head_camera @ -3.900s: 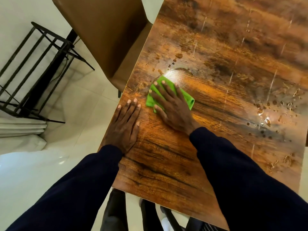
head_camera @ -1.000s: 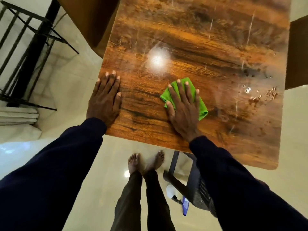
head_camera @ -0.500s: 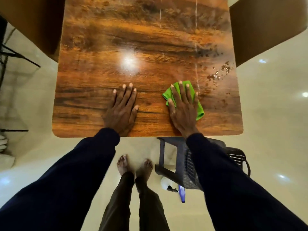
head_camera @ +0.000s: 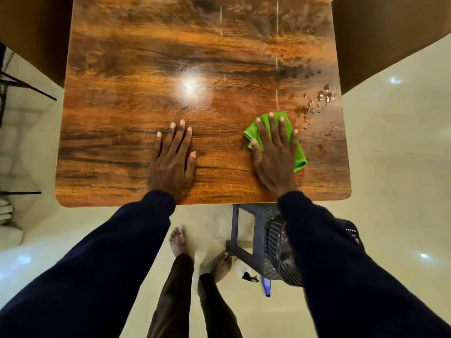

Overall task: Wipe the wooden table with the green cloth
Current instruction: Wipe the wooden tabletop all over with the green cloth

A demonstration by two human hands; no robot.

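Note:
The glossy wooden table (head_camera: 122, 106) fills the upper half of the head view. My right hand (head_camera: 274, 154) lies flat with spread fingers on the folded green cloth (head_camera: 298, 153), pressing it onto the table near the front right corner. Water droplets (head_camera: 322, 97) sit on the wood just beyond the cloth, close to the right edge. My left hand (head_camera: 173, 159) rests palm down on the bare wood near the front edge, holding nothing.
Brown chairs stand at the table's left (head_camera: 31, 32) and right (head_camera: 380, 37). A dark plastic stool (head_camera: 256, 237) stands under the front edge beside my bare feet (head_camera: 179, 239), with a spray bottle (head_camera: 253, 276) lying on the tiled floor. A black rack (head_camera: 14, 84) is at far left.
My right hand and the cloth have slid toward the table's right side, close to the droplets. My left hand moved from the left edge to the middle front. The view shifted right.

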